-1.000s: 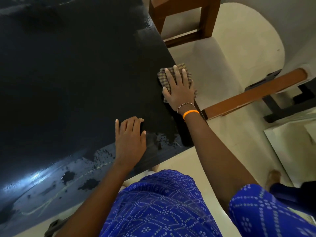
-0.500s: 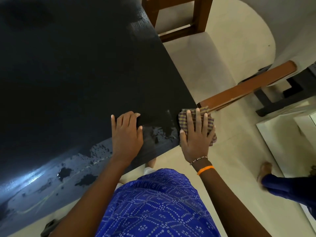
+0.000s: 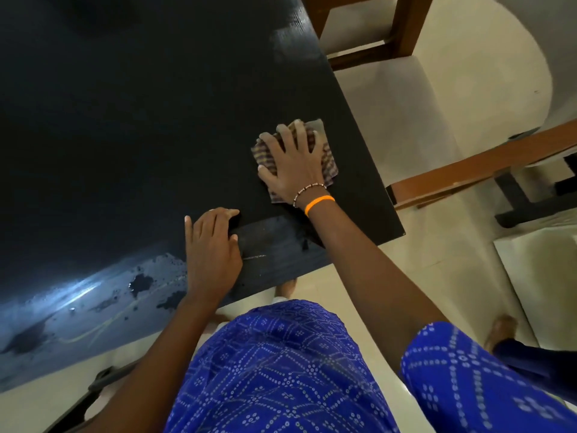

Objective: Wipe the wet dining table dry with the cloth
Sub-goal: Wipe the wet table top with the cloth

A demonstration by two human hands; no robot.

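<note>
The dark dining table (image 3: 131,126) fills the left and middle of the view. A checked cloth (image 3: 329,162) lies bunched on it near the right edge. My right hand (image 3: 293,160) presses flat on the cloth with fingers spread. My left hand (image 3: 212,251) rests palm down on the table near the front edge, holding nothing. Wet streaks and droplets (image 3: 103,295) shine along the front left strip of the table. A small damp patch (image 3: 281,242) shows between my two hands.
A wooden chair (image 3: 402,35) with a pale seat stands at the table's right side. A wooden rail (image 3: 487,164) angles out beyond the table's corner. A foot (image 3: 499,332) stands on the pale floor at the lower right. My blue patterned garment (image 3: 281,370) fills the bottom.
My right hand dragged the cloth from the right edge down to the near corner, then pushed it back up onto the table. The left hand stayed put.
</note>
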